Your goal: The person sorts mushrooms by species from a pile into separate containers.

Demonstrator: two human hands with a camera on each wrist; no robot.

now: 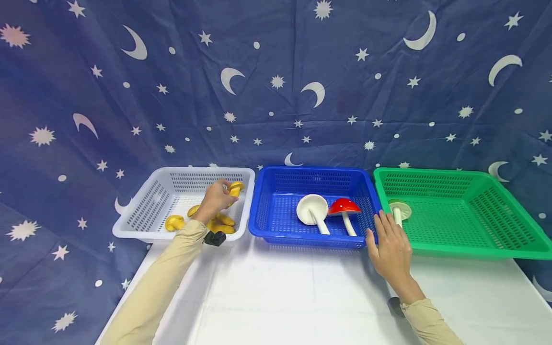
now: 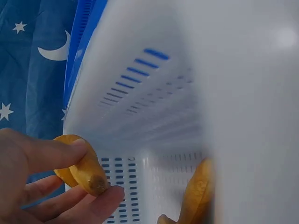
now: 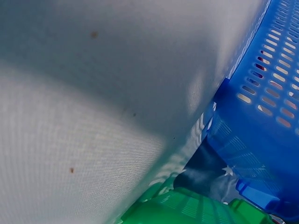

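Note:
My left hand (image 1: 217,197) pinches a yellow mushroom (image 1: 235,188) between thumb and fingers, over the right side of the white basket (image 1: 142,235). In the left wrist view the thumb lies across the held mushroom (image 2: 88,170), its brownish stem end showing. Below the hand several more yellow mushrooms (image 1: 174,222) lie in that basket, partly hidden by the wrist. My right hand (image 1: 391,249) rests, fingers extended, at the adjoining rims of the blue basket (image 1: 293,238) and the green basket (image 1: 465,250). The right wrist view does not show this hand.
In the blue basket lie a white mushroom (image 1: 312,211) and a red-capped mushroom (image 1: 345,208) with white spots. One pale mushroom with a greenish cap (image 1: 400,211) is at the green basket's left end. A white-covered table (image 1: 293,297) bears all three baskets; a starry blue cloth (image 1: 276,105) hangs behind.

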